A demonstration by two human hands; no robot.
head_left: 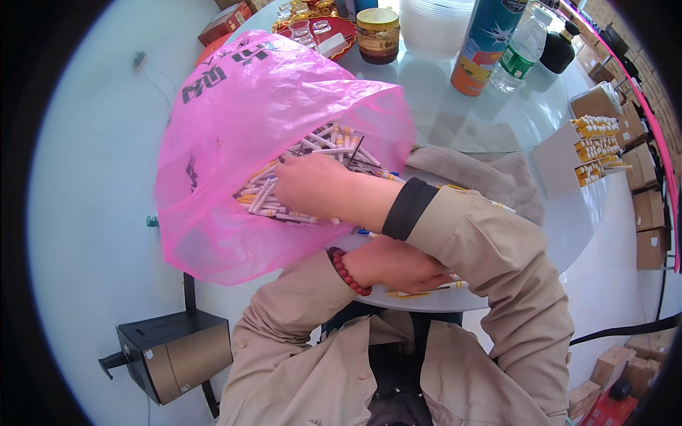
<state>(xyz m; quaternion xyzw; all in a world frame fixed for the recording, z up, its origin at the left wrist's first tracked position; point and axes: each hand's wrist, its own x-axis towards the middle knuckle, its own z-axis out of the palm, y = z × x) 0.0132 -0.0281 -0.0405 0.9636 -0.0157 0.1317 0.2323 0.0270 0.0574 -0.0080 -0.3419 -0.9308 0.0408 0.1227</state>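
Observation:
A large pink plastic bag [234, 128] lies with its mouth toward me, full of loose white pens [270, 195] with yellow bands. My right hand [312, 186] reaches across into the bag's mouth and rests on the pile; its fingertips are hidden among the pens. Beneath the right forearm, my left hand [405, 264], with a red bead bracelet at the wrist, is curled at the table's near edge. White and yellow pens [426, 290] show under its fingers, partly covered by the hand. A blue-tipped pen [366, 232] lies between the two wrists.
A grey cloth [483, 174] lies on the glass table [433, 121]. At right stands a white box [558, 160] of pens in rows. Farther back are a jar [378, 35], stacked plastic bowls [435, 28], a spray can [486, 50] and a bottle [521, 57].

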